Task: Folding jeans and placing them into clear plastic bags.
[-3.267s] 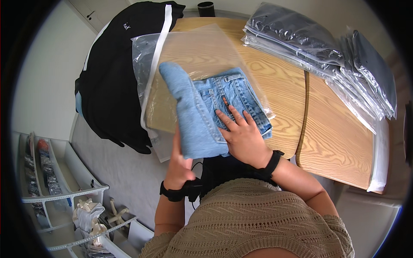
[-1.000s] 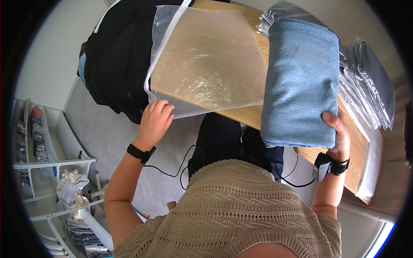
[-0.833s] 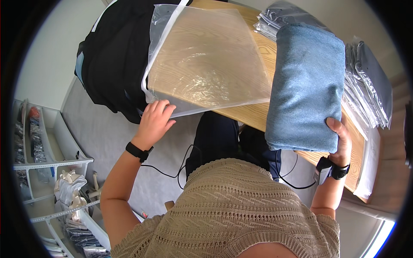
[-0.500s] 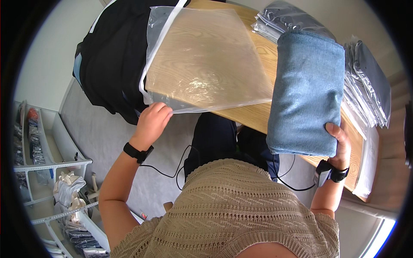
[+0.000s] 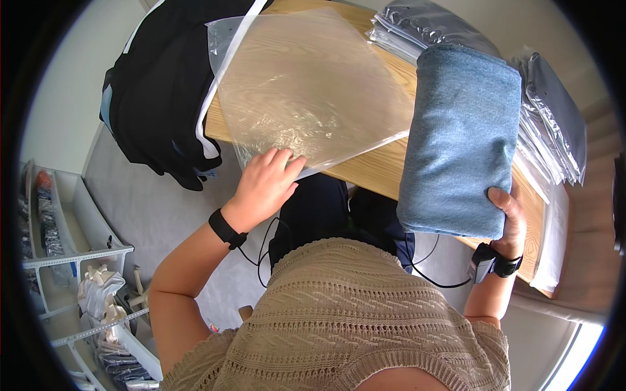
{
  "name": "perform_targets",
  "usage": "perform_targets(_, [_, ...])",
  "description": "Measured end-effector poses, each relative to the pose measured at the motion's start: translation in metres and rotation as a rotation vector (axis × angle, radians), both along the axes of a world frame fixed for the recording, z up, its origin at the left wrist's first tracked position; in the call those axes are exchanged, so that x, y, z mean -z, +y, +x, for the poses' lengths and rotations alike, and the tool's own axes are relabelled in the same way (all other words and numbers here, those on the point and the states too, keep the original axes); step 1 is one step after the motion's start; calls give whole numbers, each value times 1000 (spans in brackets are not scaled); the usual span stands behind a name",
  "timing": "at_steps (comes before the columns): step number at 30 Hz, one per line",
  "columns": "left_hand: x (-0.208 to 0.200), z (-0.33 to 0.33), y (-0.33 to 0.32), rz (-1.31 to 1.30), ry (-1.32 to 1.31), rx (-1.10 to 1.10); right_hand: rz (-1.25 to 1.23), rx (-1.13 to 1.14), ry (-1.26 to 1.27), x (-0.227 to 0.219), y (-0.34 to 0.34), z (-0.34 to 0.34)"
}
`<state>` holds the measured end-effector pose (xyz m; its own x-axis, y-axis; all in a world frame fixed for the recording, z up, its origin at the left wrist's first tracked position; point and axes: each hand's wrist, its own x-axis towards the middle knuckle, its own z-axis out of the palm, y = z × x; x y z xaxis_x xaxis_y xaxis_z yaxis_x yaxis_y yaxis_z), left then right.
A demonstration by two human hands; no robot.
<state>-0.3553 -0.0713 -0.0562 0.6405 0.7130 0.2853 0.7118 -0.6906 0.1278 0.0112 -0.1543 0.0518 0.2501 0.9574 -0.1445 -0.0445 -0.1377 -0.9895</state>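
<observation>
My right hand (image 5: 510, 218) grips a folded blue denim-like garment (image 5: 460, 143) by its lower right edge, the thumb lying on top. The folded bundle is held up over the right part of the table. My left hand (image 5: 264, 182) rests at the near edge of a flat clear plastic bag (image 5: 313, 85). Its fingers are bent and apart, touching the film, and the thumb stands away from them. The bag lies on the wooden table, its left side overlapping a black garment with a white stripe (image 5: 156, 85).
Stacks of bagged dark garments (image 5: 430, 26) and more bagged garments (image 5: 554, 117) lie at the table's far right. White shelves (image 5: 78, 254) holding packed items stand at the lower left. Black cables (image 5: 443, 285) run from both wrist straps.
My left hand has moved right along the bag's near edge, its fingers spreading from a pinch. The bag has turned slightly. The folded garment remains in my right hand, almost unmoved.
</observation>
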Motion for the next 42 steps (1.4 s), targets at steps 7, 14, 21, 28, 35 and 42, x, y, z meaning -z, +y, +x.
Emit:
perform_targets(7, [26,-1,-10,113,42,-38,-27,-30,18,1,-12,10])
perform_targets(14, [21,-3,-8,-3,-177,-54,-19,-3,70,7,-14,12])
perform_targets(21, [24,-2,5,-328,-510,-282,-42,-33,100,13,-13,15])
perform_targets(28, [7,11,17,-609,-635,-392,-59,-70,69,13,-13,13])
perform_targets(35, [17,7,23,-751,-710,-368,-89,-126,19,13,-11,6])
perform_targets(42, [-5,9,17,-829,-605,-195,-95,-136,-16,11,-10,0])
